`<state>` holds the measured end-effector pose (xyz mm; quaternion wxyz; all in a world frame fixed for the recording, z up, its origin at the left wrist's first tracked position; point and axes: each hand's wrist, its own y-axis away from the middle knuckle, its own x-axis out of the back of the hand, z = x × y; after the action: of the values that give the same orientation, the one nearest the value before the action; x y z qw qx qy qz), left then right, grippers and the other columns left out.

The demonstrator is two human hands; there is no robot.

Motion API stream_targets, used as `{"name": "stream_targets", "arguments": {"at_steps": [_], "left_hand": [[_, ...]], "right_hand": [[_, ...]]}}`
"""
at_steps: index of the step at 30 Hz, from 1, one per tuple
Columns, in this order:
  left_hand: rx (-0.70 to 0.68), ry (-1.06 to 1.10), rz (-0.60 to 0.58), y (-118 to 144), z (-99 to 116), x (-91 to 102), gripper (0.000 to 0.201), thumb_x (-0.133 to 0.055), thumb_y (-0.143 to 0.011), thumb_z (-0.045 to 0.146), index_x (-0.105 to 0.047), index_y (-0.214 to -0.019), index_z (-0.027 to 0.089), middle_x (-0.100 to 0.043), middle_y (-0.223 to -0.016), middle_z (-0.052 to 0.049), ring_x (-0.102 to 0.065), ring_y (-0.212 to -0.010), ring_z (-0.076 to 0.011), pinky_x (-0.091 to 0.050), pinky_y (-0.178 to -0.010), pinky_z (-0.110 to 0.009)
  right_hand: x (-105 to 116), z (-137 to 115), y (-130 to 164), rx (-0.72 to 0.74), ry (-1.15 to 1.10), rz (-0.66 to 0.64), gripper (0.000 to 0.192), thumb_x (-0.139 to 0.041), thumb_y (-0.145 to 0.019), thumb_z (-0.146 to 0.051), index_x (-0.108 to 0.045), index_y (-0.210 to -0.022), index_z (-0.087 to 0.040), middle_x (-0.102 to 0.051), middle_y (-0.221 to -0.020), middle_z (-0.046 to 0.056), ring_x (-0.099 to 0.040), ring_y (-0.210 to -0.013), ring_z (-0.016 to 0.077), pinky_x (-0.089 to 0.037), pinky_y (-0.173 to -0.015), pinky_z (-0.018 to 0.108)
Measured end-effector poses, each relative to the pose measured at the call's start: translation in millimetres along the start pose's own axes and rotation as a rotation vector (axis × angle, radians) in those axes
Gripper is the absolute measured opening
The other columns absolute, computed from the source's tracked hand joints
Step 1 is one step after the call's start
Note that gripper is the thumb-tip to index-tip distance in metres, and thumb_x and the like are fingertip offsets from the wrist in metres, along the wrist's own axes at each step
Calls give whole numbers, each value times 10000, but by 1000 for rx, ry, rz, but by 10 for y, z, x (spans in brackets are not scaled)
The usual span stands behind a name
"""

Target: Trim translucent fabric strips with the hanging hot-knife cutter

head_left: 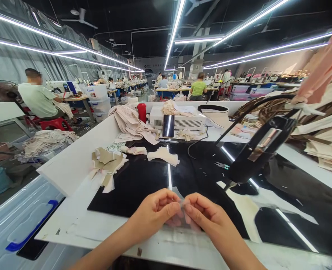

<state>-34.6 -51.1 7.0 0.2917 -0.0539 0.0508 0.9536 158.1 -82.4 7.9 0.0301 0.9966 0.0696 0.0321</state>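
At the near edge of the tabletop (78, 225), the left hand (154, 212) and right hand (208, 217) meet, both pinching a small, thin translucent piece (180, 210) between fingertips. Beyond them lies a glossy black mat (143, 180), with a black tool head (256, 150) hanging over its right side. Farther back sit beige fabric pieces (106, 163), a red cup (141, 112) and a white box (180, 118).

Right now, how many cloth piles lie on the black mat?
3: a tan pile at the mat's left edge, a small piece behind it, a white piece mid-mat. Others may be hidden.
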Motion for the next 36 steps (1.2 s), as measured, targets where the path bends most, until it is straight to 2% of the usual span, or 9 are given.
{"name": "stream_targets", "arguments": {"at_steps": [3,7,10,12,16,21,23,28,36], "left_hand": [[99,34,-6,-65,5,-2,457,-791,-842,581,-631,-850,154,-681,-768,-23,-650,-635,-121,-512,-648,-241],[146,-51,52,-156,33,39,390,-728,-875,534,-598,-816,171,-642,-715,13,-616,-509,-106,-431,-511,-207],[95,-208,81,-228,74,80,272,-662,-911,427,-613,-828,174,-618,-693,27,-579,-481,-93,-384,-476,-194],[64,-309,103,-269,99,102,210,-628,-923,373,-630,-847,177,-599,-690,38,-561,-492,-92,-409,-498,-199],[73,-453,143,-303,103,133,148,-599,-949,348,-652,-945,210,-607,-746,48,-580,-576,-116,-457,-556,-217],[13,-789,228,-265,5,160,14,-611,-977,240,-609,-991,241,-649,-784,68,-587,-646,-124,-400,-617,-232],[-5,-924,243,-247,-45,164,54,-621,-981,204,-583,-985,241,-654,-780,73,-588,-640,-127,-378,-620,-241],[-101,-1267,240,-236,-126,162,87,-628,-1014,227,-590,-937,231,-689,-808,48,-643,-663,-158,-371,-624,-268],[-97,-1446,196,-241,-125,153,113,-630,-1030,243,-632,-921,216,-704,-809,29,-671,-687,-171,-386,-612,-275]], "right_hand": [[24,55,-51,0,10,22,510,-682,-861,-719,-675,-907,-211,-591,-673,-24,-476,-552,117,-411,-538,251],[84,171,-61,30,80,125,472,-697,-885,-656,-628,-1114,-250,-616,-757,-28,-523,-597,133,-442,-545,251],[131,226,-99,34,239,142,335,-699,-907,-566,-675,-1021,-252,-612,-715,-23,-547,-600,148,-456,-548,262],[155,234,-148,67,352,156,256,-666,-934,-502,-718,-921,-252,-638,-704,-6,-579,-611,161,-466,-562,273],[187,241,-239,246,530,177,185,-615,-969,-371,-759,-887,-289,-733,-833,0,-664,-720,173,-519,-645,268],[209,340,-261,408,723,157,195,-555,-1038,-304,-747,-1004,-301,-755,-935,-16,-730,-827,160,-575,-734,255],[212,391,-262,474,840,172,229,-518,-1069,-330,-741,-1034,-291,-761,-956,-7,-736,-849,174,-590,-749,278],[197,472,-277,569,1051,176,343,-415,-1112,-387,-728,-1029,-273,-747,-927,16,-714,-814,196,-569,-659,299],[169,502,-292,570,1111,153,367,-386,-1117,-384,-715,-999,-273,-714,-881,18,-673,-781,205,-542,-648,324]]}}
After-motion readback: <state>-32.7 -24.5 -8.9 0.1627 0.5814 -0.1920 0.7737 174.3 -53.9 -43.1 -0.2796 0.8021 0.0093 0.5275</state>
